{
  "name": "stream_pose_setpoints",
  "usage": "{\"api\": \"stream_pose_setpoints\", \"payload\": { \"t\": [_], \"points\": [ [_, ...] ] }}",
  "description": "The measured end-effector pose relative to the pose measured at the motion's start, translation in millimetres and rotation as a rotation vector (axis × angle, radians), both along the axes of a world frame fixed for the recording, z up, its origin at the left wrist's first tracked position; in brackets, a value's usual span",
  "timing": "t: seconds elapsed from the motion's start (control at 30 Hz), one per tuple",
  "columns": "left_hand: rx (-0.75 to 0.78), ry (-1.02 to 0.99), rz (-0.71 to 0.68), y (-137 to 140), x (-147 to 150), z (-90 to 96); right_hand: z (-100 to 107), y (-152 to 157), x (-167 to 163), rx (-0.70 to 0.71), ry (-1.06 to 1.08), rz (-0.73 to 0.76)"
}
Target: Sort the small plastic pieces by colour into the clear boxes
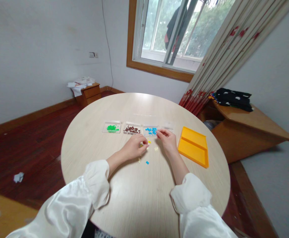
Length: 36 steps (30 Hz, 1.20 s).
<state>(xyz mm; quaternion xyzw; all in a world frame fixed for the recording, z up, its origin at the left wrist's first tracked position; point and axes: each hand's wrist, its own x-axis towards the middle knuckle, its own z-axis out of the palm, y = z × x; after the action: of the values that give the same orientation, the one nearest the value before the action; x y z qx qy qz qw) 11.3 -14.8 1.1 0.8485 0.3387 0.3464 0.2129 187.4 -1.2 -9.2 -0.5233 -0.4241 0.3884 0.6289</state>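
Observation:
My left hand (135, 146) is low over the middle of the table, thumb and fingers curled together. Whatever lies in its pinch is too small to name. Small yellow pieces (149, 142) show beside its fingertips. My right hand (168, 140) has thumb and fingertips pinched at the right edge of a clear tray of blue pieces (150, 131). Its fingers hide what they hold, if anything. Between the hands lie tiny pale yellow pieces (156, 149). Nearer to me, a single blue piece (147, 162) rests on the table.
Left of the blue pieces stand clear trays with brown pieces (132, 129) and green pieces (113, 128). A clear lid or tray (168, 126) is behind my right hand. An orange two-part tray (194, 147) lies at right on the round table (134, 205).

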Motion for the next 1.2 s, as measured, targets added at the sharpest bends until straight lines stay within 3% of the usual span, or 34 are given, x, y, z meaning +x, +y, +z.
{"api": "stream_pose_setpoints", "payload": {
  "t": [0.07, 0.17, 0.3, 0.37, 0.53, 0.6, 0.67, 0.9, 1.03, 1.1, 1.2],
  "points": [
    [0.022, 0.037, -0.048, -2, 0, 1.6, -4, 5, 5, 0.0, 0.116, -0.084],
    [0.033, 0.103, -0.092, -3, -2, 1.9, -7, 8, 10, -0.008, 0.226, -0.048],
    [0.012, 0.133, -0.02, 1, -3, -0.1, 2, -1, 11, -0.033, 0.066, 0.099],
    [-0.006, 0.132, 0.078, 5, -4, -1.4, 11, -9, 11, -0.074, -0.118, 0.27],
    [-0.053, 0.141, 0.275, 16, -9, -4.2, 25, -28, 9, -0.317, -0.48, 0.906],
    [-0.059, 0.141, 0.315, 19, -11, -5.3, 24, -31, 6, -0.383, -0.574, 1.055],
    [-0.065, 0.143, 0.345, 20, -12, -6.4, 22, -32, 3, -0.411, -0.65, 1.11],
    [-0.07, 0.152, 0.423, 25, -16, -8.4, 24, -33, -8, -0.397, -0.817, 1.074],
    [-0.09, 0.134, 0.435, 31, -21, -9.4, 22, -33, -4, -0.39, -0.705, 1.075],
    [-0.11, 0.138, 0.426, 33, -23, -9.9, 18, -31, -1, -0.374, -0.566, 0.967],
    [-0.132, 0.145, 0.42, 36, -26, -10.0, 10, -23, 1, -0.287, -0.324, 0.649]
  ]
}}
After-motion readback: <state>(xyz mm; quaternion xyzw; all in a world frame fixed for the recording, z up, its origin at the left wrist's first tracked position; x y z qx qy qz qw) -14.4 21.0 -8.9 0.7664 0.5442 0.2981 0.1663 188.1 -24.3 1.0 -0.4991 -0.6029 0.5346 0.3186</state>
